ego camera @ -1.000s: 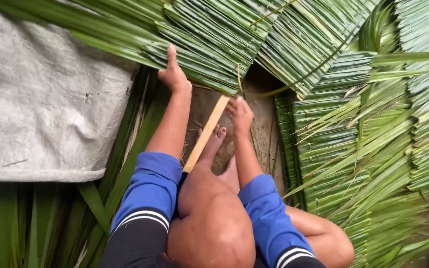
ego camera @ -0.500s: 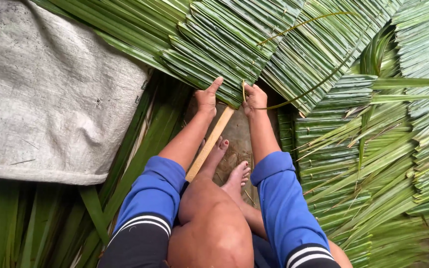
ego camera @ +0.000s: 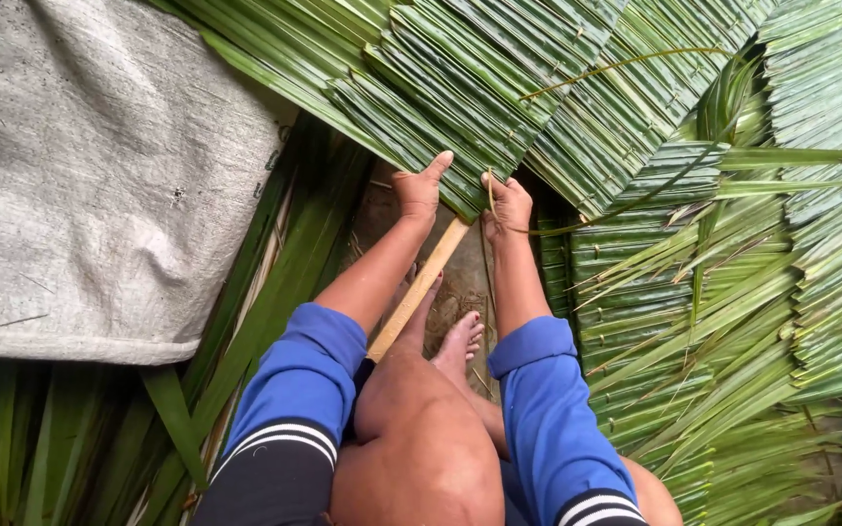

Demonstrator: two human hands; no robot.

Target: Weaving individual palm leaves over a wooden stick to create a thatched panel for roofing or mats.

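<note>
A panel of folded green palm leaves (ego camera: 460,88) lies ahead of me, mounted on a pale wooden stick (ego camera: 419,289) that runs back toward my knee. My left hand (ego camera: 417,190) presses on the panel's near edge, thumb raised, just above the stick. My right hand (ego camera: 509,203) sits beside it and pinches a thin yellow-green strip (ego camera: 626,60) that loops up over the leaves. My bare feet (ego camera: 460,338) rest on the dirt below the hands.
A grey woven sack (ego camera: 99,175) covers the left side. More stitched leaf panels (ego camera: 733,292) are stacked at the right. Loose long green fronds (ego camera: 246,321) lie under the sack and along my left leg.
One second ago my left hand lay flat higher on the panel and my right hand was low by the stick. Both have come together at the panel's edge, the right taking the thin strip.
</note>
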